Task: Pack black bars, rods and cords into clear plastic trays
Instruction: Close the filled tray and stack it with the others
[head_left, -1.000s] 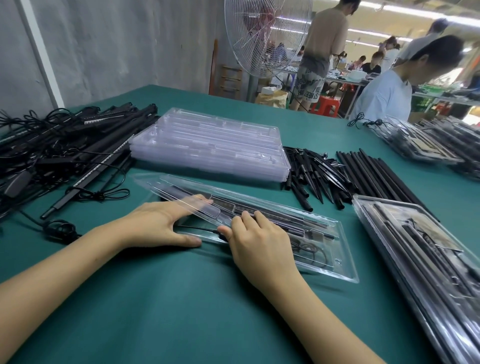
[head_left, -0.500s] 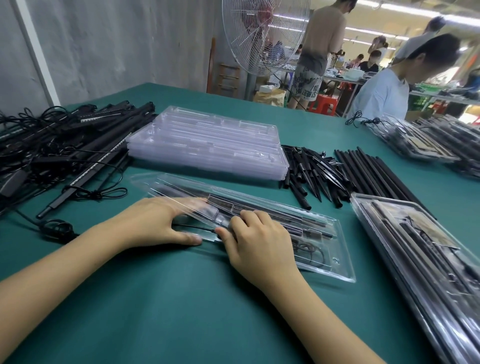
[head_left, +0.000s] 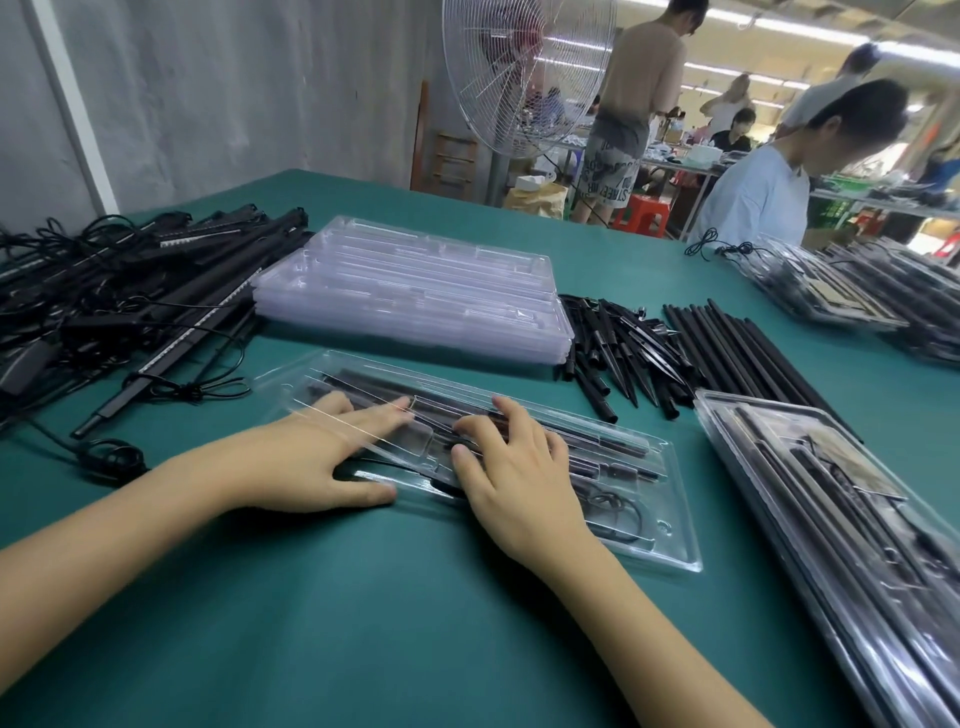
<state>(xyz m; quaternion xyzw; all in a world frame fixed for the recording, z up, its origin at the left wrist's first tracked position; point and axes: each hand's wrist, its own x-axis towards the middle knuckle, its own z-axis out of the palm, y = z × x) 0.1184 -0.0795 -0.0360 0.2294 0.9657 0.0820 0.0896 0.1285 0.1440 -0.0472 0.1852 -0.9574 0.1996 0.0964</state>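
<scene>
A clear plastic tray (head_left: 670, 525) lies on the green table in front of me, with black bars, a rod and a coiled cord (head_left: 615, 506) in its slots. My left hand (head_left: 322, 457) lies flat at the tray's left end, its fingers under a clear flap of the plastic. My right hand (head_left: 514, 467) presses down on the tray's middle with fingers spread over the black bars (head_left: 613, 447). Neither hand grips anything.
A stack of clear trays (head_left: 415, 296) sits behind. Black bars with cords (head_left: 135, 312) are piled at the left; short black spikes (head_left: 618, 353) and long rods (head_left: 737, 348) lie at the right. Packed trays (head_left: 841, 519) lie at right. People work beyond a fan (head_left: 524, 73).
My right hand has moved up from the tray's near edge onto its middle and spread its fingers. My left hand has slid slightly further onto the tray.
</scene>
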